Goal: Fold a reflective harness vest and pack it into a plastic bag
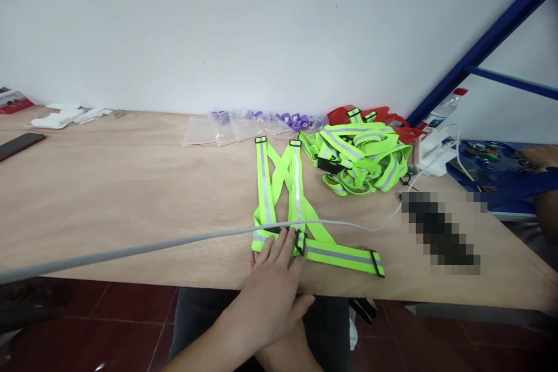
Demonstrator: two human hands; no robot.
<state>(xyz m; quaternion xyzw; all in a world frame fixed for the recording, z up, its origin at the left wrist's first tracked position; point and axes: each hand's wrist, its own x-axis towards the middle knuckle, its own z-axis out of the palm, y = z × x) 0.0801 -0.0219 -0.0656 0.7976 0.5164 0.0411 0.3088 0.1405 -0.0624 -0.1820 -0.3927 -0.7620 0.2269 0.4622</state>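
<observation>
The left hand point(272, 296) lies open, fingers on the lower straps of the green harness point(298, 186), near the front edge of the table point(108, 203), and partly covers the right hand point(285, 349), whose grip I cannot tell. The step seems to be smoothing these straps; the next move calls for care with the grey cable point(174, 242) crossing them. The green strap pile point(370, 151) limits the far right, wider room is left.
</observation>
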